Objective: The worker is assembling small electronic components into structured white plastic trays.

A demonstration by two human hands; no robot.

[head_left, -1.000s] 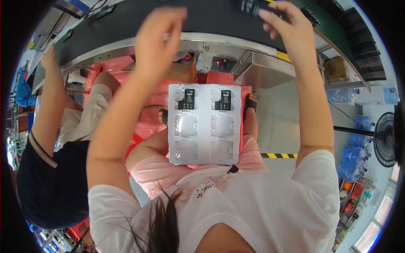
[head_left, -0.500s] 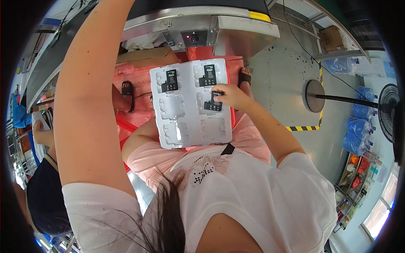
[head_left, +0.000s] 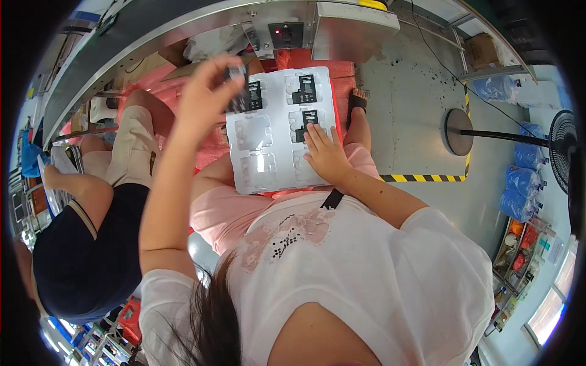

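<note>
Seen from above: a seated person in a white top and pink trousers holds a white moulded tray (head_left: 274, 152) across the lap, below a long grey conveyor frame (head_left: 183, 24); a second person in a dark shirt (head_left: 85, 256) sits at the left. The tray has two columns of recesses — three hold small black flat parts, the lower ones show bare plastic. The right hand (head_left: 326, 155) lies palm down on the tray's right column, fingers spread, its fingertips touching the black part in the middle recess (head_left: 308, 119). The left hand (head_left: 210, 85), raised above the tray's upper-left corner, pinches another small dark part (head_left: 237, 76) between thumb and fingers.
</note>
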